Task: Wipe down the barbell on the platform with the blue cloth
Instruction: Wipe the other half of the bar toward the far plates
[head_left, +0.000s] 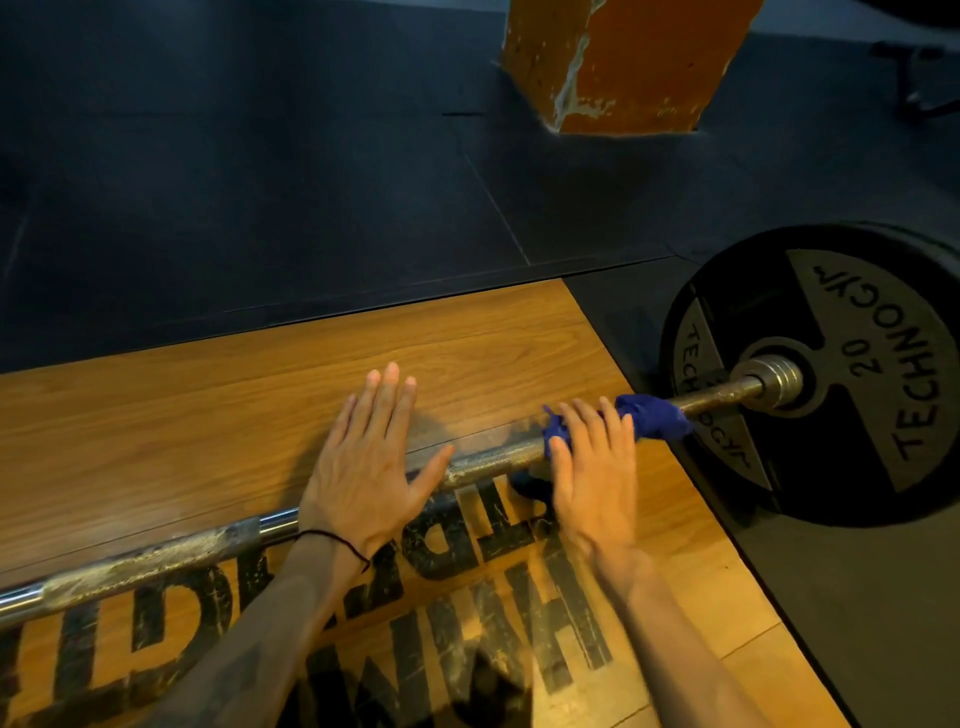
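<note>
Lying across the wooden platform (363, 353), the barbell (488, 457) runs from the lower left edge of the view up to the right, where its sleeve passes through a black plate (852, 374) marked 20 that stands on dark rubber just past the platform's right edge. The blue cloth (652, 418) is draped around the shaft close to that plate, a tail of it hanging under the bar on the near side. The right hand (592, 467) lies over the cloth and bar with fingers straight and spread, pressing rather than gripping. The left hand (371, 457) is flat and relaxed too, fingers extended past the bar toward the far side, thumb reaching along the shaft; a thin dark cord circles its wrist.

The shaft left of the hands is chalky and scuffed, with a polished band partway along (the whole stretch to the view's edge is uncovered). Beyond the bar, bare wood extends to the platform's far edge, where dark floor mats (260, 182) begin. An orange pillar (623, 67) with chipped corners stands well back on the mats. Worn black lettering (467, 597) covers the near wood under both forearms.
</note>
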